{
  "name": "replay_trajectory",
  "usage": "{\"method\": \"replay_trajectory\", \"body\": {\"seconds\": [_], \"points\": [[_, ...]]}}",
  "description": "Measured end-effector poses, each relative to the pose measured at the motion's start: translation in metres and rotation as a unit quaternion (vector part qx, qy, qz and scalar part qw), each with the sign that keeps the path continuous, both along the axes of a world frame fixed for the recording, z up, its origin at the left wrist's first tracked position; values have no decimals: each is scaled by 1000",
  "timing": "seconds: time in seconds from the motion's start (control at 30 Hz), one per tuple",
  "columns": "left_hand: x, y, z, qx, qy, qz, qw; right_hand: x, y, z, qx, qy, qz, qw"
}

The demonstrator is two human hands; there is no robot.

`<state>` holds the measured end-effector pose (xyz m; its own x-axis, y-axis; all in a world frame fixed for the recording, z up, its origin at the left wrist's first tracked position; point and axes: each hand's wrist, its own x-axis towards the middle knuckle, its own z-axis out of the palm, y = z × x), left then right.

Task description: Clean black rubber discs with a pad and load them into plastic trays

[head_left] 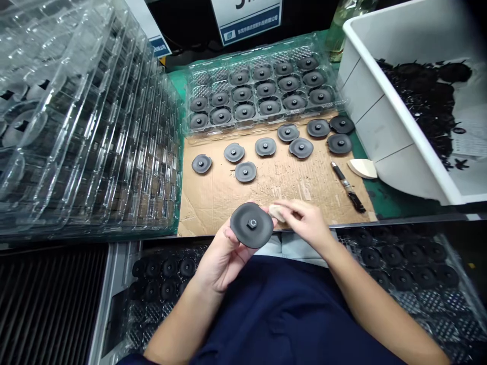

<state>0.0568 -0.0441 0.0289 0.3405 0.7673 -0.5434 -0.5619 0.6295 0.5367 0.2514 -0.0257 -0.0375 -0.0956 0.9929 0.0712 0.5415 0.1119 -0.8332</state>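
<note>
My left hand grips a dark rounded plastic part by its edges, with the raised hub in its middle facing up. Between the fingers of my right hand is a small cream-coloured sponge wedge, held close to the part's right edge; whether it touches cannot be made out. Beyond my hands, several similar dark parts lie loose on a cardboard sheet. A black pen and another cream wedge rest at the right.
Stacked clear plastic trays rise at the left. Behind the cardboard, a clear blister tray holds rows of dark parts. At the right stands a white bin with small black pieces. More filled trays lie below the table edge.
</note>
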Motion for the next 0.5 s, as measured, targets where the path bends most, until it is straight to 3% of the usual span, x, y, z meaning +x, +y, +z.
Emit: {"method": "replay_trajectory", "body": {"seconds": [0.13,0.23,0.33,0.4,0.5], "points": [[11,0,0,33,5,48,998,-20,-1,67,71,61,-99,991],[15,0,-2,63,47,112,991,-43,-6,101,171,75,-48,981],[13,-1,-6,74,94,154,981,-46,-13,103,101,49,28,993],[11,-1,-7,81,114,173,975,-40,-15,100,36,45,34,998],[12,-2,-4,100,125,186,969,-38,-16,103,80,65,-21,994]]}}
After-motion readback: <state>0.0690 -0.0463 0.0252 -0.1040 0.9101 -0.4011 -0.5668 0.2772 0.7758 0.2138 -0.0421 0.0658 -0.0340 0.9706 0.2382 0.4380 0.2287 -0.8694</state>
